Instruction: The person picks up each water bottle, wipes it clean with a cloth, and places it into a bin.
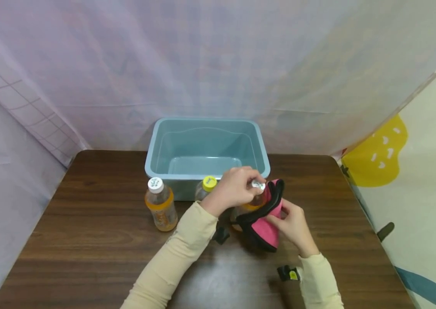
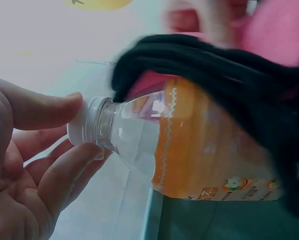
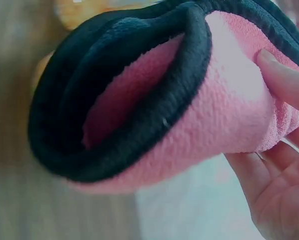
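My left hand (image 1: 237,189) pinches the white cap (image 2: 79,125) of a clear plastic bottle (image 2: 189,145) with an orange label, thumb on one side and fingers on the other. Beside and partly in front of this bottle is a pink fleece cloth (image 1: 266,229) with thick black edging. My right hand (image 1: 295,223) grips that cloth between thumb and fingers. Seen from the right wrist, the cloth (image 3: 229,95) curves round into an open loop. In the head view its black edge hides part of the bottle.
A blue-grey plastic bin (image 1: 150,159) stands behind the bottles at the back of the brown wooden table (image 1: 98,240). To the left is another white-capped bottle (image 1: 161,208) with an orange label. A yellow-capped bottle (image 1: 209,183) is partly hidden by my left hand.
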`<action>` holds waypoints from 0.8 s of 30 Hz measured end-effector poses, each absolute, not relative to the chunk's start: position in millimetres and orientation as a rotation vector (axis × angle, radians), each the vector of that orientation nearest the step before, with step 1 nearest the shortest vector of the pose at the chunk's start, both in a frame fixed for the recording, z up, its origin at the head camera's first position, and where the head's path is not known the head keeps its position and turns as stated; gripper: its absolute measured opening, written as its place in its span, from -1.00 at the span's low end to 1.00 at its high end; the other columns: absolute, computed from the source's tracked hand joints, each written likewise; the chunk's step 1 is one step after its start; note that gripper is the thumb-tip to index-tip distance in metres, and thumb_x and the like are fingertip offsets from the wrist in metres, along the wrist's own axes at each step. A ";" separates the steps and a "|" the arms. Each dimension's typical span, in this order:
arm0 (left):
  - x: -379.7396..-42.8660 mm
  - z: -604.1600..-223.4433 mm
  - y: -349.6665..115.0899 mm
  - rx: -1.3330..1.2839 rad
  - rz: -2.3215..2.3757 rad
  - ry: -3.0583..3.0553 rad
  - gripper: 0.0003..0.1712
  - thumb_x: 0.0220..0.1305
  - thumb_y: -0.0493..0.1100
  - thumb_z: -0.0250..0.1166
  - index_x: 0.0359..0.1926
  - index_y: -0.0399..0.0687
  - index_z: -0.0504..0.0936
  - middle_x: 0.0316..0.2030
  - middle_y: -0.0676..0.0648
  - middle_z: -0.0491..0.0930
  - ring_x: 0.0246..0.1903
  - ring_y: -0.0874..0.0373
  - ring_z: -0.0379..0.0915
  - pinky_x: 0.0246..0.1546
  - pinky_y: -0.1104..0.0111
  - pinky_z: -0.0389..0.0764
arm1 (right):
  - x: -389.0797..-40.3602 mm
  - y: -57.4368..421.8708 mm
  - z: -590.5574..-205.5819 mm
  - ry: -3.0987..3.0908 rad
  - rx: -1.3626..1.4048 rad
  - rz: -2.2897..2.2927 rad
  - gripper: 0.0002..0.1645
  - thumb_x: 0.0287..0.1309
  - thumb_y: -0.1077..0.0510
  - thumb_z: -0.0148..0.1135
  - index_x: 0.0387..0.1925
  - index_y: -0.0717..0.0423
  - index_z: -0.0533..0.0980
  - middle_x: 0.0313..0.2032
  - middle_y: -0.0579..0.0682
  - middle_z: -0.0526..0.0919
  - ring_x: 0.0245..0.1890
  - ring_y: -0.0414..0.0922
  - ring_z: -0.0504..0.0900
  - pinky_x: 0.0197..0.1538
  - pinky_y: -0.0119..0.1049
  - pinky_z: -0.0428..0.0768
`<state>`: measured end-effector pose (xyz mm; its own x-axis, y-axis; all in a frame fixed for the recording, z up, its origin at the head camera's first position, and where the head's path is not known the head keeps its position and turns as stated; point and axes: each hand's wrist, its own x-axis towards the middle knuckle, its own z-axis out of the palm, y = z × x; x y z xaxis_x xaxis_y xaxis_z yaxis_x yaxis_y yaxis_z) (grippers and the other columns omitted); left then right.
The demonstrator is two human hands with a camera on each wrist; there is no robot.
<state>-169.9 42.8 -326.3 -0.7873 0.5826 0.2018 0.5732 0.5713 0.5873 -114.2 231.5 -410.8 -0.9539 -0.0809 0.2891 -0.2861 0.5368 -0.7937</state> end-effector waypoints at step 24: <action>-170.0 -324.1 43.3 1.020 1.031 2.787 -0.81 0.11 -0.13 0.27 -0.22 0.04 0.68 -0.39 0.10 0.57 -0.45 0.27 0.36 -0.44 0.50 0.36 | -116.9 226.7 -429.9 -2.596 0.262 1.183 -0.70 -0.26 0.31 0.46 -0.38 0.26 0.56 -0.57 0.03 0.60 -0.59 -0.27 0.45 -0.55 -0.42 0.47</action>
